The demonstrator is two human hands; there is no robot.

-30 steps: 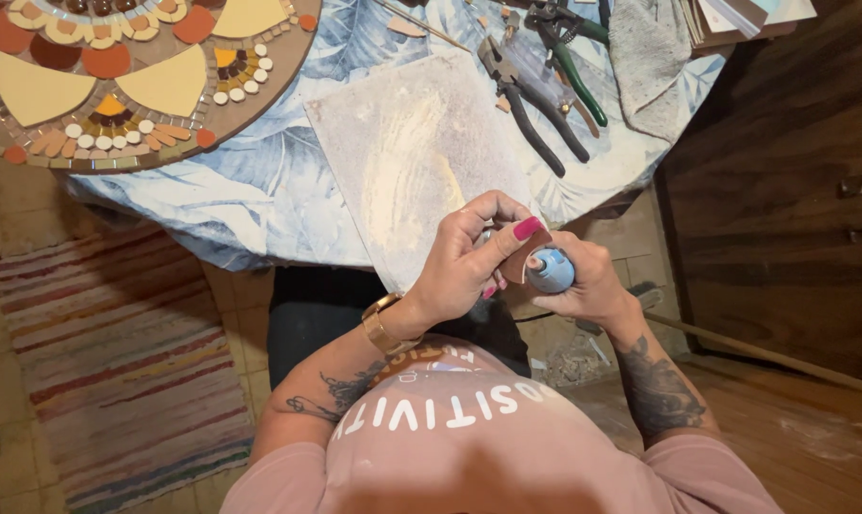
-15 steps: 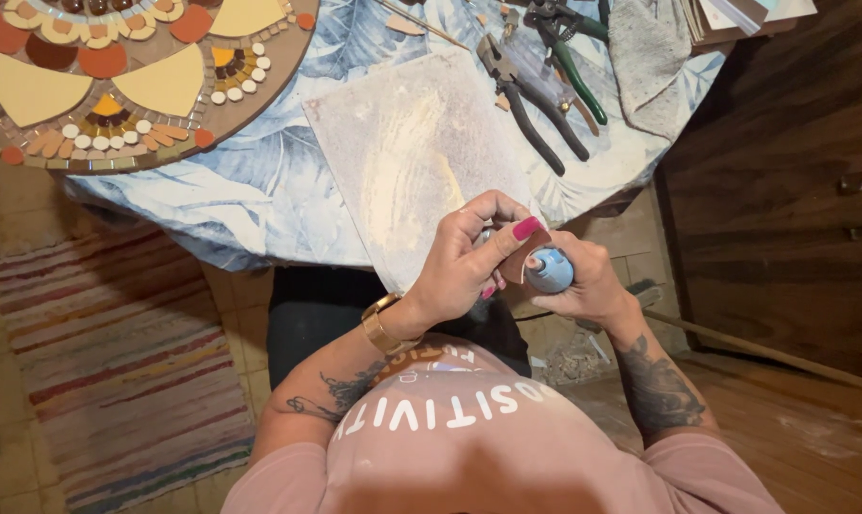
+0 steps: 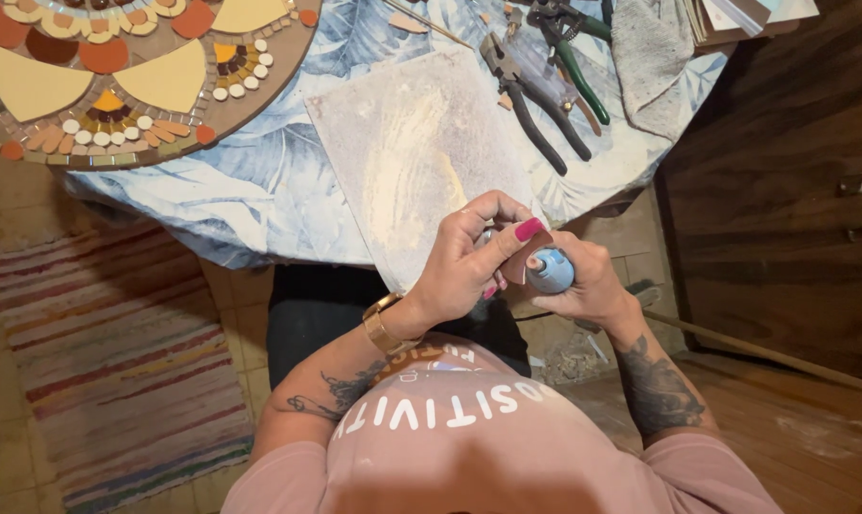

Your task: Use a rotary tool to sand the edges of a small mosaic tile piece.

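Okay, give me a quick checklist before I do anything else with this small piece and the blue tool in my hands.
1. Small brown piece pinched in the left hand: ok, thumb and fingers close on it.
2. Blue tool in the right hand: ok, the grip wraps around it.
3. Tool tip meeting the piece: cannot tell, fingers hide the contact.
4. Work held over the table: not ok, the hands are off its edge, above the lap.
5. Pliers within reach: ok, lying on the table ahead.
6. Mosaic board clear of the hands: ok, far to the left.
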